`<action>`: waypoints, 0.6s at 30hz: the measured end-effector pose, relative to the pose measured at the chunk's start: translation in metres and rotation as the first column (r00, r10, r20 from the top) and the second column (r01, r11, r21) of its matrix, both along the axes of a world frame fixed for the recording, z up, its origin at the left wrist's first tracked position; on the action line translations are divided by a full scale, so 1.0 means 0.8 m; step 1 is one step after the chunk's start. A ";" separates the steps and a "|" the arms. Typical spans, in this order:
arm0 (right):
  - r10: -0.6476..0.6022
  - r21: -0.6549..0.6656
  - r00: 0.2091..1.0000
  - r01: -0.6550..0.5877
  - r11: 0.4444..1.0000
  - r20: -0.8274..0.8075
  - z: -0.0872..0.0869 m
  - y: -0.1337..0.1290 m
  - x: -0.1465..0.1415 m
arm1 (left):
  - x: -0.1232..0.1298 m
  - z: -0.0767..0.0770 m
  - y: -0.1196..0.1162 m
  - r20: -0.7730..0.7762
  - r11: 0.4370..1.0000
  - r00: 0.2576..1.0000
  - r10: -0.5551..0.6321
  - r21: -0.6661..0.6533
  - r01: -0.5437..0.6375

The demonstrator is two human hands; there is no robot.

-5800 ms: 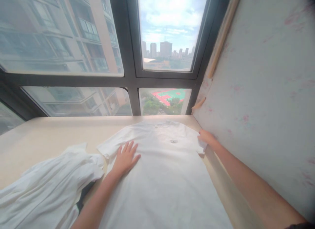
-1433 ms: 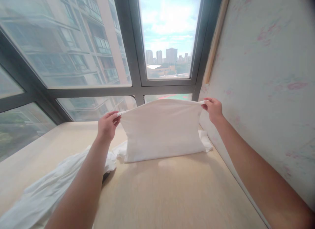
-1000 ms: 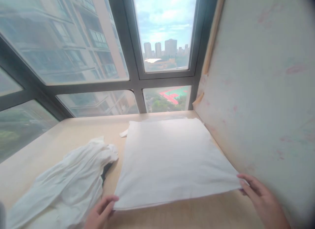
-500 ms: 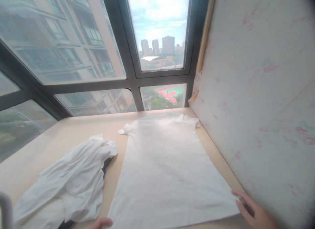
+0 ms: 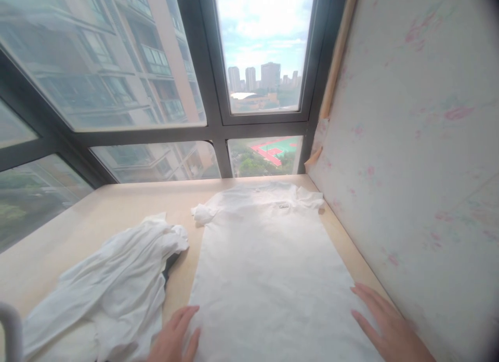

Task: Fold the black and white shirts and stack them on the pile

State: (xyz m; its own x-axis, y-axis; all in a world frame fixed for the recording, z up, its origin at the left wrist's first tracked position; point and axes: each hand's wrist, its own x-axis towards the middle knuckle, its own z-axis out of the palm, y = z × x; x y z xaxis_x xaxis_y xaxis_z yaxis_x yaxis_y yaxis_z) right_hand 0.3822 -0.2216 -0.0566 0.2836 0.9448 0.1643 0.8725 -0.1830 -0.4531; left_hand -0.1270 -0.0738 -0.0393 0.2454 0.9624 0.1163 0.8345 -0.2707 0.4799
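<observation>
A white T-shirt [image 5: 273, 268] lies spread on the pale wooden surface [image 5: 128, 201], its collar and short sleeves toward the window and a small dark label near the top. At the shirt's left edge is my left hand [image 5: 177, 336], fingers apart and resting on the cloth. My right hand [image 5: 384, 325] touches the right edge with thumb and fingers spread. Neither hand grips the fabric. The shirt's lower hem is out of view. Left of it sits a crumpled white garment pile [image 5: 113, 284] with something dark showing beneath.
Dark-framed windows [image 5: 214, 128] stand behind the surface. A floral-papered wall [image 5: 421, 170] rises along the right side, with peeling paper near the window corner. A grey curved bar [image 5: 11, 325] shows at the lower left edge.
Both hands have let go of the shirt's lower corners and moved up along its sides, fingers now spread. The shirt's top looks more wrinkled, and a small label now shows.
</observation>
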 end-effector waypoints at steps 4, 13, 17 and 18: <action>0.176 0.050 0.981 -0.181 0.982 0.086 0.020 0.133 -0.056 | 0.121 0.017 0.081 -0.182 0.981 0.973 -0.139 0.106 0.160; 0.212 -0.188 0.937 -0.163 0.969 0.278 -0.005 0.382 -0.089 | 0.207 -0.008 0.228 -0.437 0.984 0.899 -0.007 0.155 0.083; 0.198 -0.234 0.936 -0.131 0.963 0.292 -0.015 0.424 -0.075 | 0.206 -0.024 0.250 -0.412 0.980 0.911 0.003 0.184 0.080; 0.199 -0.235 0.933 -0.130 0.963 0.300 -0.017 0.430 -0.071 | 0.207 -0.025 0.254 -0.404 0.979 0.915 0.002 0.186 0.079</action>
State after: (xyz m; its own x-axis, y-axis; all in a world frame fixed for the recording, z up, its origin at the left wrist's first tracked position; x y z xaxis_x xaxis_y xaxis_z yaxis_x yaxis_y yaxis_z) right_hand 0.3251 0.1222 -0.0702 0.0865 0.9961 0.0152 0.9898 -0.0842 -0.1147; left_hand 0.0386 0.1297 -0.0595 0.3469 0.9197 0.1839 0.9320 -0.3601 0.0425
